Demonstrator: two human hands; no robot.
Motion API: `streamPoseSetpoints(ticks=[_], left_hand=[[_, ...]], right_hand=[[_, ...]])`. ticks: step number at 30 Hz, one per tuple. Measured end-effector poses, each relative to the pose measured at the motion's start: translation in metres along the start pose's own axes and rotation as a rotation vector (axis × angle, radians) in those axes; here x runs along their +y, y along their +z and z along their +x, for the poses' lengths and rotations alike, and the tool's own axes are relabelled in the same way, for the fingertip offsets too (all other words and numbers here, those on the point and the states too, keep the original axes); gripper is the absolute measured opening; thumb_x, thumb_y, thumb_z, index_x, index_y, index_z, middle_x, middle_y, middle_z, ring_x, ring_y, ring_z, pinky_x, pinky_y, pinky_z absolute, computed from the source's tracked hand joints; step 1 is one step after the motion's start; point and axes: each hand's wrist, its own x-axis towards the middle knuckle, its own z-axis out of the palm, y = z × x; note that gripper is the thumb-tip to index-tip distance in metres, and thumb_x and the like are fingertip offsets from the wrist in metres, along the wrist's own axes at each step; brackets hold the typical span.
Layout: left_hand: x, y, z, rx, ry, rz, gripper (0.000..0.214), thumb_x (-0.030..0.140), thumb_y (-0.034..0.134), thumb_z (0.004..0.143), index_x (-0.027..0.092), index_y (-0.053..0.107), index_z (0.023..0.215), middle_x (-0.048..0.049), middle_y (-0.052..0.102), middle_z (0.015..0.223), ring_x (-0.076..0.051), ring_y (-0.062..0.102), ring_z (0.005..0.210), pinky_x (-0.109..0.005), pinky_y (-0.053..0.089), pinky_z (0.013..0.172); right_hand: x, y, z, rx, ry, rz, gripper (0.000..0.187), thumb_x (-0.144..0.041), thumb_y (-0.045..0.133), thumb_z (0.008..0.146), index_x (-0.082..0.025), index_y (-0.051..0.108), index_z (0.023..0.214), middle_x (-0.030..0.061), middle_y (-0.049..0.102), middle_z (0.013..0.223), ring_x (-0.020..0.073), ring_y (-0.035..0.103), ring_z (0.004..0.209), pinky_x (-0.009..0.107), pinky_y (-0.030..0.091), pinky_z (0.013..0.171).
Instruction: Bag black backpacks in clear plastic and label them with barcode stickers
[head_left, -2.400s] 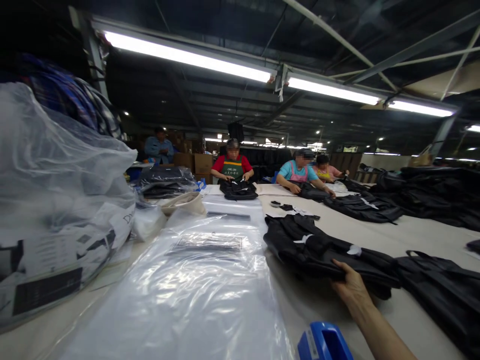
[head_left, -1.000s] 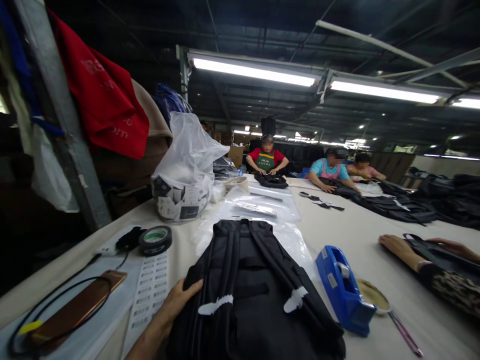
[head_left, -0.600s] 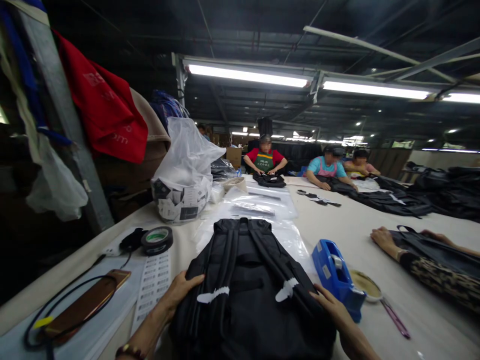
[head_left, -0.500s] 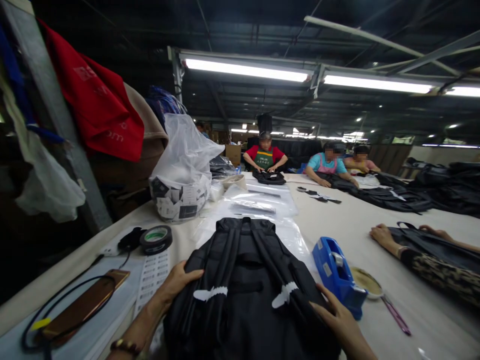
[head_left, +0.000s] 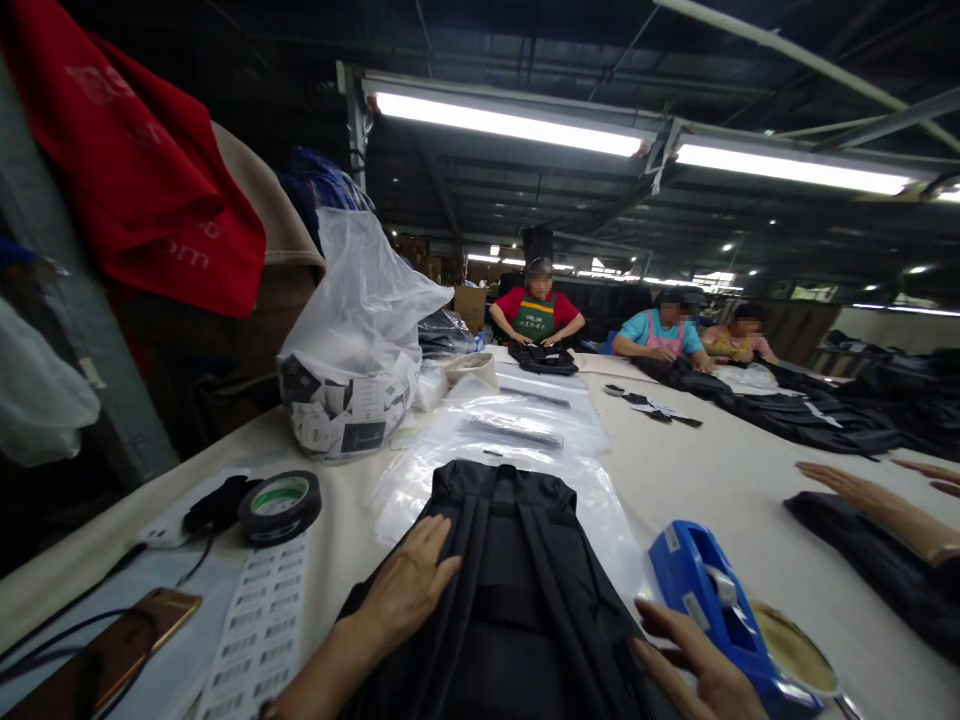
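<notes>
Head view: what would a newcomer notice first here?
The black backpack lies straps up at the near middle of the table, with the left hand flat on it. The right hand lies beside a bright blue tape dispenser at its right. A red cloth hangs at the upper left.

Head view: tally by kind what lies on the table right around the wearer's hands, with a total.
Black fabric backpack: 1
Blue plastic tape dispenser: 1
Black tape roll: 1
White barcode-label sheet: 1
Total: 4
</notes>
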Motion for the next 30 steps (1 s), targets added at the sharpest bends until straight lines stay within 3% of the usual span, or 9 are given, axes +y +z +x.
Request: streamPoseSetpoints(ticks=[3,6,9,12,17,22,26,28,30], left_hand=[[0.000,0.039,0.040,-0.088,0.035,0.090,0.053,0.031,0.051,0.083,0.005,0.049,0.129,-0.0196,0.040,0.140,-0.031,0.030,0.135,-0.043,0.023,0.113],[-0.012,0.073,0.053,-0.157,0.008,0.295,0.062,0.028,0.054,0.081,0.006,0.038,0.137,-0.0179,0.027,0.147,-0.032,0.019,0.138,-0.050,0.020,0.113],[-0.030,0.093,0.050,-0.190,0.040,0.544,0.069,0.029,0.054,0.081,0.013,0.027,0.142,-0.0128,0.016,0.150,-0.032,0.013,0.139,-0.051,0.021,0.113],[-0.049,0.104,0.047,-0.118,0.130,0.630,0.069,0.032,0.054,0.082,0.013,0.027,0.143,-0.0125,0.018,0.149,-0.033,0.020,0.137,-0.050,0.031,0.110],[-0.077,0.116,0.049,0.057,0.363,0.696,0.076,0.043,0.059,0.080,0.012,0.027,0.143,-0.0166,0.025,0.146,-0.035,0.035,0.130,-0.046,0.045,0.100],[-0.074,0.108,0.055,0.045,0.366,0.620,0.062,0.039,0.055,0.083,0.010,0.041,0.136,-0.0178,0.037,0.141,-0.036,0.043,0.125,-0.045,0.048,0.096],[-0.046,0.071,0.084,0.030,0.097,0.359,0.034,0.020,0.044,0.087,0.014,0.062,0.116,-0.0122,0.065,0.116,-0.024,0.060,0.107,-0.036,0.050,0.093],[-0.031,0.052,0.104,0.144,0.025,0.310,0.037,0.010,0.044,0.083,0.015,0.061,0.116,-0.0111,0.066,0.109,-0.023,0.059,0.105,-0.038,0.048,0.095],[-0.019,0.042,0.123,0.159,0.072,0.297,0.048,0.004,0.052,0.075,0.020,0.059,0.120,-0.0100,0.060,0.118,-0.025,0.052,0.116,-0.043,0.042,0.100]], right_hand=[[-0.043,0.040,0.042,-0.079,-0.178,-0.091,0.040,-0.047,0.063,0.065,-0.023,0.069,0.097,0.0059,0.067,0.103,0.0260,0.061,0.098,0.034,0.047,0.090],[-0.059,0.079,0.096,-0.122,-0.290,-0.240,0.035,-0.034,0.053,0.073,-0.019,0.066,0.103,0.0067,0.067,0.106,0.0225,0.060,0.100,0.031,0.046,0.090],[-0.056,0.117,0.152,-0.086,-0.296,-0.380,0.034,-0.023,0.050,0.074,-0.016,0.063,0.105,0.0095,0.065,0.109,0.0224,0.058,0.103,0.032,0.042,0.093],[-0.046,0.153,0.196,-0.013,-0.231,-0.435,0.035,-0.016,0.053,0.069,-0.015,0.063,0.102,0.0134,0.064,0.107,0.0278,0.055,0.107,0.039,0.039,0.094],[-0.031,0.193,0.226,0.103,-0.246,-0.388,0.031,-0.017,0.050,0.068,-0.016,0.062,0.097,0.0144,0.064,0.100,0.0301,0.057,0.100,0.045,0.041,0.089],[-0.018,0.196,0.227,0.159,-0.403,-0.158,0.028,-0.033,0.041,0.078,-0.020,0.063,0.088,0.0088,0.067,0.093,0.0232,0.061,0.091,0.038,0.045,0.087],[-0.013,0.190,0.220,0.183,-0.469,0.003,0.032,-0.040,0.041,0.079,-0.019,0.063,0.090,0.0072,0.068,0.089,0.0220,0.063,0.085,0.035,0.050,0.080],[-0.013,0.188,0.216,0.181,-0.494,0.053,0.031,-0.039,0.043,0.079,-0.019,0.063,0.090,0.0059,0.068,0.087,0.0212,0.063,0.083,0.033,0.051,0.078],[-0.013,0.187,0.211,0.177,-0.518,0.089,0.028,-0.036,0.046,0.078,-0.019,0.064,0.090,0.0049,0.068,0.087,0.0206,0.064,0.082,0.032,0.051,0.077]])
